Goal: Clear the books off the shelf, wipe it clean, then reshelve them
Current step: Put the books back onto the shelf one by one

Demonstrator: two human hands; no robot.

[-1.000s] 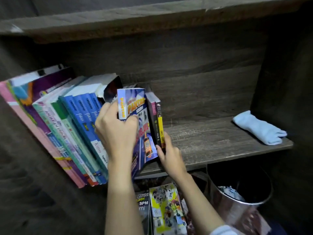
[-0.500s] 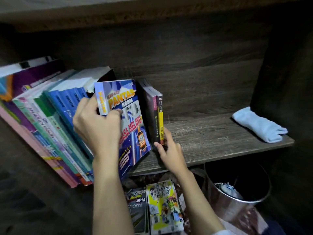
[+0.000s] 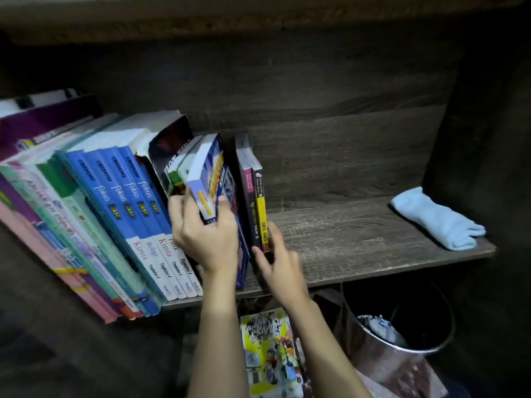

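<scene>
A dark wooden shelf (image 3: 359, 237) carries a row of leaning books (image 3: 94, 214) on its left half. My left hand (image 3: 205, 234) grips a blue paperback (image 3: 214, 173) by its spine, holding it upright between the blue "fokus" books (image 3: 135, 202) and two thin upright books, one with a yellow spine (image 3: 262, 208). My right hand (image 3: 278, 267) presses its fingers against the lower end of those thin books. A folded light-blue cloth (image 3: 436, 222) lies at the shelf's right end.
Below the shelf lies a comic-style book with a yellow cover (image 3: 270, 354) among others. A round metal bin (image 3: 396, 334) stands at the lower right. The shelf's right side wall (image 3: 482, 133) rises behind the cloth, and another board (image 3: 258, 15) runs overhead.
My left hand has turned the blue paperback from cover-facing to spine-out and moved it right, in beside the thin books. My right hand stays at the thin books' base.
</scene>
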